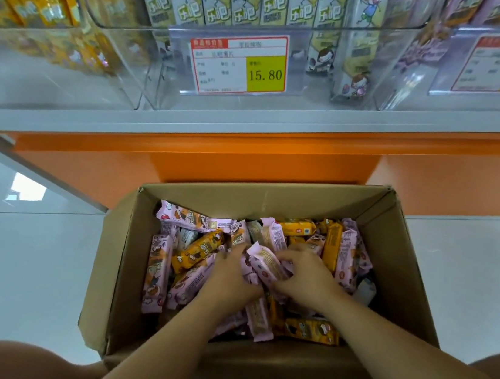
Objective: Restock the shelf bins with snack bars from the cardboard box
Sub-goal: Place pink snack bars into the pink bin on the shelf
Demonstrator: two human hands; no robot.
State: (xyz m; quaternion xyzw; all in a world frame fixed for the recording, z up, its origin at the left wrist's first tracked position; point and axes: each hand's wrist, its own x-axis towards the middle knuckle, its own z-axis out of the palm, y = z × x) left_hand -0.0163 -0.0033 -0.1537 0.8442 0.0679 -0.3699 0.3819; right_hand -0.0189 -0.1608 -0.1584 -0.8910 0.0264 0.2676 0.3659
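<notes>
Both hands are inside the box (272, 200), at its middle: your left hand (230, 279) and right hand (310, 280) curl round a small bunch of pink bars (267, 266) held between them. Judged light, with slick, crinkly wrappers and probably brittle contents; clasp the bunch across its middle, not by the end seals. The bin (132, 62) stands above the box, beyond its far wall.

1 head view looks down, close over the cardboard box (272, 202), shelf (250, 129) ahead.
</notes>
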